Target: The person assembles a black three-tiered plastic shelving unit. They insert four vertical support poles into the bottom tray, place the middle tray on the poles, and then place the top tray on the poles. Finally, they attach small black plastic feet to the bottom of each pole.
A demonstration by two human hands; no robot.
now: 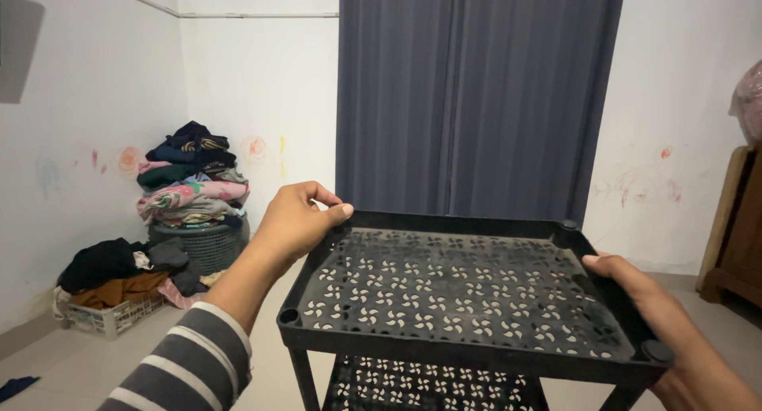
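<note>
Gripping a black perforated shelf (452, 292) (white-walled room), left hand (295, 224) and right hand (635, 288) pinch opposite rims.

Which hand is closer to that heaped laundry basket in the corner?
Left. The left hand grips the black shelf tray at its left rim, on the side of the laundry basket. The right hand holds the tray's opposite rim, farther off.
</note>
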